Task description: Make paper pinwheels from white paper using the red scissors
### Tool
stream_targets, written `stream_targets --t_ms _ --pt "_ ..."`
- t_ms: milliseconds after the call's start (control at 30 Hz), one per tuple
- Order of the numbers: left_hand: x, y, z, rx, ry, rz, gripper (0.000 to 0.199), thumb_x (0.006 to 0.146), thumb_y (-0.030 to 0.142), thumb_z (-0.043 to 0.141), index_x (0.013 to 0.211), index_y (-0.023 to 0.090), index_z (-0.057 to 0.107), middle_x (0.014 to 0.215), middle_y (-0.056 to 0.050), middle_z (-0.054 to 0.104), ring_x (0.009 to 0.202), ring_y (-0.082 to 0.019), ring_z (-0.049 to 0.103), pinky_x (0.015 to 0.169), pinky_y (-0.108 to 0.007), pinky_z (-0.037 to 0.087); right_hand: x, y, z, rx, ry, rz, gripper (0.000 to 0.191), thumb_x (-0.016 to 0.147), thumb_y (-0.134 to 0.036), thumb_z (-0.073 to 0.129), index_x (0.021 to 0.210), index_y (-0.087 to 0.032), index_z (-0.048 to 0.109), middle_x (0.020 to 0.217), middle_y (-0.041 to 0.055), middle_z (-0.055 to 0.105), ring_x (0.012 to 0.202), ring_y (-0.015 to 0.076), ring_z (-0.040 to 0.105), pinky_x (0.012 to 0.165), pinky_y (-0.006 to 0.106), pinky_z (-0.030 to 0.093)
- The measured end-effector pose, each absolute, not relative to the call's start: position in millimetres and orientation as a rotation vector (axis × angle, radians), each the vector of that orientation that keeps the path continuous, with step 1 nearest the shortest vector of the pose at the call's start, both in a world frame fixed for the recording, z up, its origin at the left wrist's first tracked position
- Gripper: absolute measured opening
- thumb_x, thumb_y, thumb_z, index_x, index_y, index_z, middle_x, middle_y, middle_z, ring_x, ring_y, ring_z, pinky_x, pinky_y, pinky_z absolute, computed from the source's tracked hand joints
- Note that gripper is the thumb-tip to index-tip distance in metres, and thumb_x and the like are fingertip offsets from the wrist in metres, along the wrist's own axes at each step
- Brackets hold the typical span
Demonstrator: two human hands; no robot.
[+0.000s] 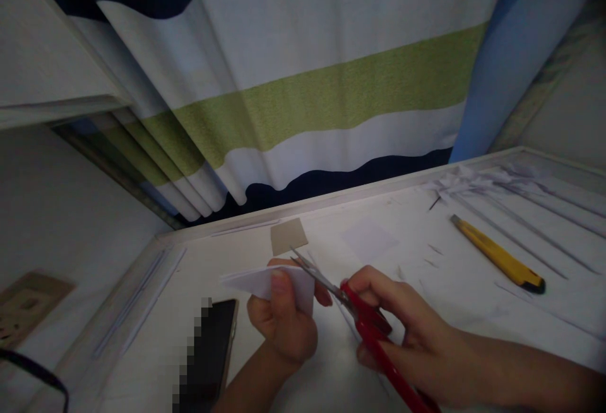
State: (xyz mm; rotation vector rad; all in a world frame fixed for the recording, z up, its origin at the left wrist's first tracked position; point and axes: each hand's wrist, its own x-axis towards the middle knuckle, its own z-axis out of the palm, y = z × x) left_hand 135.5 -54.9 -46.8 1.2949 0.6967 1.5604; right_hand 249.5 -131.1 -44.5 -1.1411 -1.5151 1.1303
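Since only the head view shows this, going off that. Left hand is closed, thumb pinching folded white paper at the centre, edges sticking out. Right hand is curled through the handles of the red scissors, blades slightly parted at the paper's upper-right edge; can't tell if they bite.

Clock is from the left hand: grey card at 12, pale paper square between 1 and 2, crumpled paper at 2, yellow cutter between 2 and 3, phone at 8, paper strips at 9.

Progress, my guess: folding done, some cutting done given the strips, trimming of the held piece unfinished.
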Motion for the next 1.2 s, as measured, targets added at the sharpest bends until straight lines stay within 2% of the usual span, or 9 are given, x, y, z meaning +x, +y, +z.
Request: stream_targets --t_ms 200,333,500,733,933,1200 --pt "134.9 -53.5 -39.5 1.29 0.546 1.497 0.038 0.078 0.044 0.044 0.049 0.02 0.047 0.035 0.002 0.052 0.03 -0.012 0.046 0.031 -0.022 0.035 250.8 -133.2 -44.6 -1.249 -1.621 0.977 0.026 0.07 -0.011 0.055 0.09 -0.025 0.045 0.063 -0.0027 0.049 0.056 0.0126 0.045 0.042 0.02 0.035" --pt "138.3 -54.7 -33.9 1.256 0.519 1.568 0.041 0.075 0.045 0.049 0.045 0.019 0.046 0.031 0.003 0.049 0.027 -0.011 0.044 0.031 -0.023 0.036 252.6 -135.2 -45.6 -1.304 -1.686 0.823 0.023 0.069 -0.015 0.059 0.086 -0.024 0.047 0.068 -0.0005 0.051 0.058 0.014 0.046 0.043 0.021 0.036" --pt "138.3 -54.4 -35.3 1.249 0.499 1.542 0.045 0.074 0.048 0.049 0.042 0.017 0.045 0.03 0.002 0.048 0.027 -0.011 0.043 0.032 -0.023 0.035 253.7 -135.6 -46.5 -1.31 -1.742 0.749 0.022 0.071 -0.02 0.058 0.089 -0.024 0.046 0.068 0.0009 0.054 0.058 0.0148 0.048 0.041 0.021 0.037" --pt "139.3 -54.4 -36.9 1.213 0.501 1.542 0.046 0.073 0.048 0.051 0.041 0.017 0.043 0.03 0.002 0.046 0.026 -0.009 0.04 0.032 -0.022 0.035 252.3 -134.8 -47.9 -1.351 -1.769 0.692 0.021 0.074 -0.033 0.057 0.09 -0.023 0.046 0.065 0.0015 0.055 0.058 0.0155 0.05 0.039 0.021 0.038" --pt "141.1 -49.9 -39.6 1.249 0.348 1.611 0.043 0.077 0.043 0.047 0.044 0.016 0.043 0.029 0.002 0.045 0.024 -0.009 0.038 0.03 -0.021 0.034 252.9 -138.2 -43.9 -1.358 -1.77 0.808 0.019 0.074 -0.025 0.055 0.09 -0.02 0.045 0.059 -0.0025 0.053 0.053 0.0126 0.049 0.041 0.02 0.037" --pt "140.1 -48.8 -40.7 1.237 0.33 1.594 0.041 0.076 0.041 0.048 0.045 0.015 0.044 0.03 0.001 0.046 0.027 -0.01 0.04 0.03 -0.02 0.033 252.3 -136.9 -42.4 -1.367 -1.78 0.787 0.019 0.074 -0.024 0.054 0.09 -0.02 0.044 0.06 -0.0025 0.053 0.056 0.0131 0.049 0.045 0.021 0.04"
